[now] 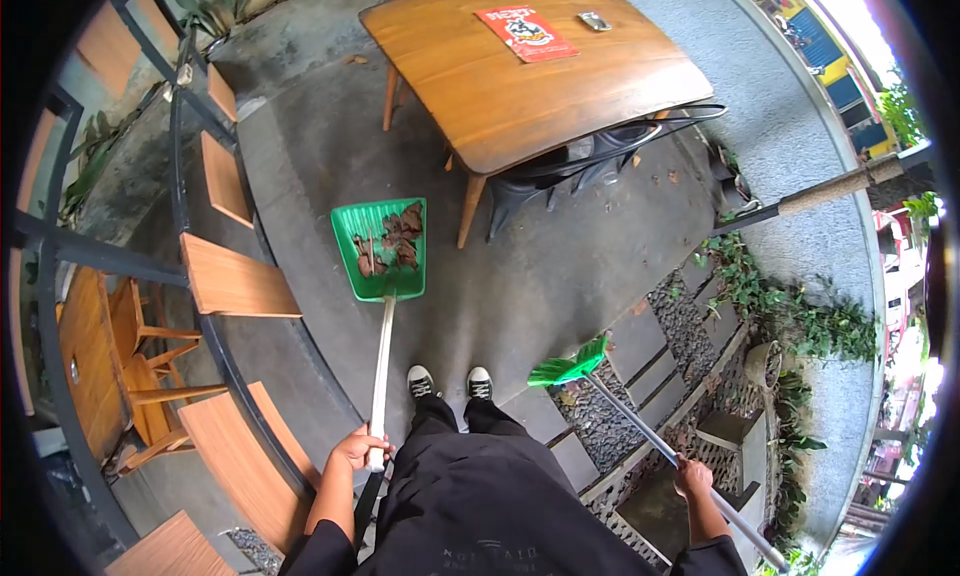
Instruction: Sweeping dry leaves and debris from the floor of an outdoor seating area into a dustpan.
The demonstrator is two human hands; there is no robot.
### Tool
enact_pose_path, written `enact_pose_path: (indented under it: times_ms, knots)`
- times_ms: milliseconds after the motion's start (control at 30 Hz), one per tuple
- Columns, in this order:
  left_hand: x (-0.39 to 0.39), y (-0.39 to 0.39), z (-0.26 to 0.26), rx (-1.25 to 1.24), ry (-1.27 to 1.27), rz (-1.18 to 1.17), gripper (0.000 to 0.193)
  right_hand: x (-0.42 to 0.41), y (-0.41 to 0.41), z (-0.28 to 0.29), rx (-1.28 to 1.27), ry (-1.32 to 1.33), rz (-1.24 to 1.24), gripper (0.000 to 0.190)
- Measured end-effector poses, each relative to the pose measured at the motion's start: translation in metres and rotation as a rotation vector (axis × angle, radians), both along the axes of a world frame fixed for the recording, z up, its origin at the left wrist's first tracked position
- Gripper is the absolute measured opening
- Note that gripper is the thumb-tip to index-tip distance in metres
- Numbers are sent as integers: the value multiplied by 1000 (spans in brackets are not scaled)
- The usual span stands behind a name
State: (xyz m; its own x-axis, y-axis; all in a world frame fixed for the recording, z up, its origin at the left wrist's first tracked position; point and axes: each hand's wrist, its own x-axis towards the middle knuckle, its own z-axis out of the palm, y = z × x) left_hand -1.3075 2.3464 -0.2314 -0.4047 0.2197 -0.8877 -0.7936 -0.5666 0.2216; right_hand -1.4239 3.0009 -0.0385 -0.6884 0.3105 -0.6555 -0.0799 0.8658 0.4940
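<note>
My left hand (363, 448) grips the white handle of a green plastic dustpan (343, 238), whose pan is out over the concrete floor, left of the table. Several crumpled brown dry leaves (403, 231) lie in the pan. My right hand (693, 476) is closed round the metal pole of a broom (637, 421). Its green bristles (559, 371) point left, near the edge between the concrete and the pebble-and-slab strip, to the right of my shoes. Whether the pan and the bristles touch the floor, I cannot tell.
Ahead stands a wooden table (450, 88) bearing a red printed sheet (527, 34) and a small ashtray-like item (594, 21). A dark metal chair (525, 182) is tucked under it. A black frame with wooden boards (236, 276) runs along the left; plants (832, 321) and a grey wall flank the right.
</note>
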Motion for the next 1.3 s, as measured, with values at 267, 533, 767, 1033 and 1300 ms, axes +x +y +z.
enact_pose_path:
  times_ms: [267, 533, 767, 1033, 1300]
  knots:
    - [-26, 57, -41, -282, -87, -250, 17, 30, -22, -7, 1, 112, -222, 33]
    - [-34, 53, -43, -372, 40, -222, 19, 33, -45, -3, -33, 186, -394, 40]
    - [-31, 55, -38, -374, -2, -200, 25, 26, -35, -16, -83, 219, -318, 33]
    - [-20, 37, -49, -469, -13, -234, 26, 22, -35, -25, -88, 281, -334, 26]
    - [-5, 28, -14, -395, -57, -21, 24, 4, -74, 34, -232, 211, -281, 28]
